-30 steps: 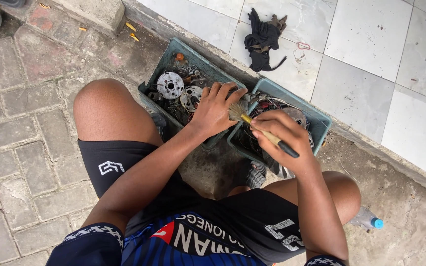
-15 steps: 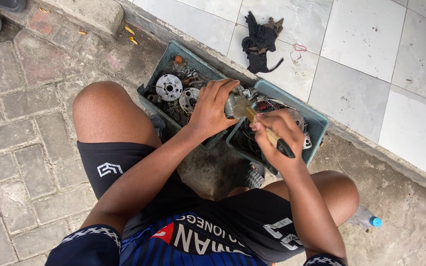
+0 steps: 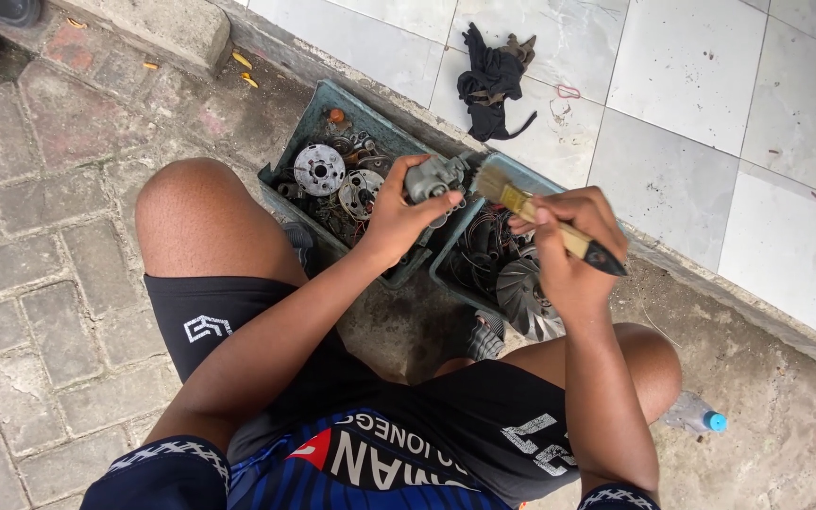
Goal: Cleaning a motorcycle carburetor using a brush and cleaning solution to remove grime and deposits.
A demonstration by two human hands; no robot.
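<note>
The left hand [image 3: 399,222] gripped a small grey metal engine part [image 3: 433,177] above the two teal plastic trays [image 3: 306,127]' shared edge; the right hand [image 3: 569,236] clasped a wooden-handled paintbrush [image 3: 540,215], bristles touching the part.

Soft, even daylight, bright on the white tiles [image 3: 672,85]. Shadows are weak. The picture is sharp; the edges seem slightly bent.

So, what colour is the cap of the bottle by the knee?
Blue; the bottle shows best in the head view.
</note>
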